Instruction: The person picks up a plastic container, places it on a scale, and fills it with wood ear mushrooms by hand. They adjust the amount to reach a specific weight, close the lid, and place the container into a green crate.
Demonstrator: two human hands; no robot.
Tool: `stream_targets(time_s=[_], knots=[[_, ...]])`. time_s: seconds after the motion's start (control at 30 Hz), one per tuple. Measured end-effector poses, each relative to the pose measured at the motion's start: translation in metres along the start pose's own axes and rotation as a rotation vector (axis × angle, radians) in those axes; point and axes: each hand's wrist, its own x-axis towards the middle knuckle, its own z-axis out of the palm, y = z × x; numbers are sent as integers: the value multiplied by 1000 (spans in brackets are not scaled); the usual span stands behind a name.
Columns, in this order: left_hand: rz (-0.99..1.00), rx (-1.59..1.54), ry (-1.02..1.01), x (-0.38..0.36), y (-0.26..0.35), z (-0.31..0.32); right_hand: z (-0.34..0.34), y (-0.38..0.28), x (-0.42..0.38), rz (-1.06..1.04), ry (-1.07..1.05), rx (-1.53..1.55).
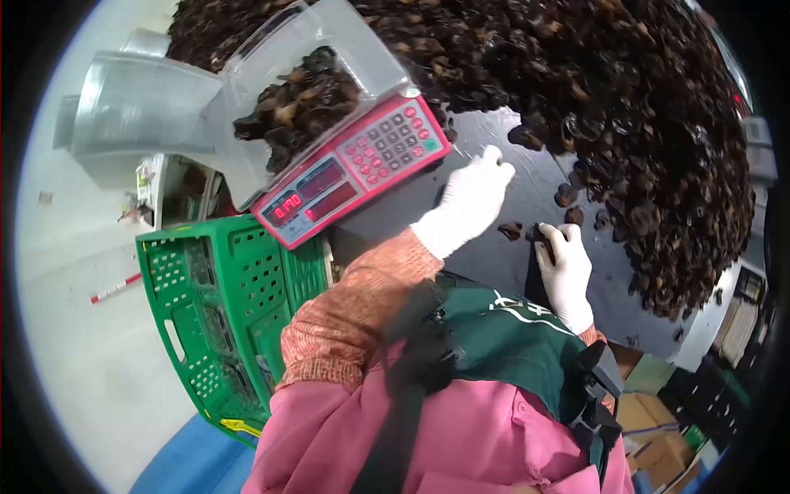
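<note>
My left hand (pixel 473 198), in a white glove, is over the dark table just right of a red digital scale (pixel 354 169). Its fingers are curled together, and whatever they may hold is hidden. A clear plastic tub (pixel 374 49) lies tilted on the scale with a clump of dark wood ear mushrooms (pixel 304 103) in it; the red display reads about 0.170. My right hand (pixel 566 272), also white-gloved, rests low on the table, fingers bent and apart. Close to its fingertips are loose wood ear pieces (pixel 573 216), and another piece (pixel 510 230) lies between my hands.
A large heap of wood ear mushrooms (pixel 642 107) covers the far and right side of the table (pixel 609 272). Stacked clear tubs (pixel 140 103) stand left of the scale. Below them is a green crate (pixel 247 272) holding clear containers. Cardboard boxes (pixel 658 428) sit at lower right.
</note>
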Motion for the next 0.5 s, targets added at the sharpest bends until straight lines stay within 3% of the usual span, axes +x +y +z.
stream_targets(time_s=[0.1,0.2,0.3,0.43,0.47,0.5], knots=[[38,-160,49,-4,-1,14,0,-1,6,-43,-26,60],[59,-472,260,-17,-2,3,-2,-3,13,-72,-40,81],[15,-440,415,-32,1,-66,-3,-4,21,-81,-10,123],[30,-72,925,-64,-41,-174,-22,-39,62,-111,-7,314],[-118,-38,964,-73,-44,-192,-29,-58,80,-141,-11,378],[-188,-215,1053,-77,-54,-199,-34,-76,98,-218,3,380]])
